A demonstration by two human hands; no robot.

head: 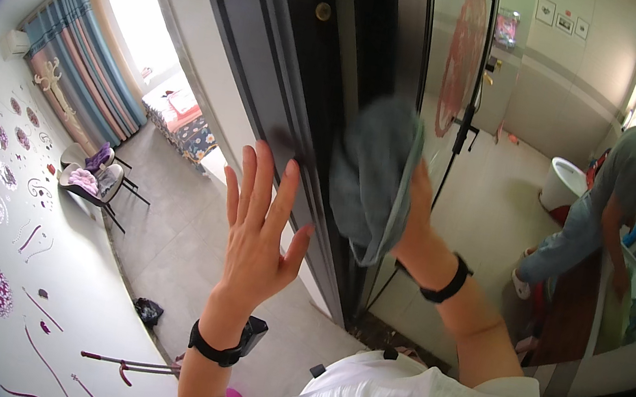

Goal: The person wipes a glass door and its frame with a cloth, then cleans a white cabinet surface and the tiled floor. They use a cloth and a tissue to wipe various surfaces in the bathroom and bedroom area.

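A grey-blue cloth (372, 176) is in my right hand (417, 219), blurred, and covers most of the fingers. It lies over the dark door frame (259, 17), beside a glass panel; whether it presses on the surface I cannot tell. My left hand (257, 232) is raised with its fingers apart and nothing in it. Its fingertips are near the frame's grey outer trim; contact is unclear. Higher on the dark surface is a round brass-coloured fitting (322, 11). Both wrists wear black bands.
Beyond the glass, a person (610, 180) leans over a basin near a white toilet (566, 180). At left, two chairs with cushions (92, 177) stand by a decorated wall. A black bag (147, 311) lies on the floor, and a crutch-like stick (133, 363) juts out below.
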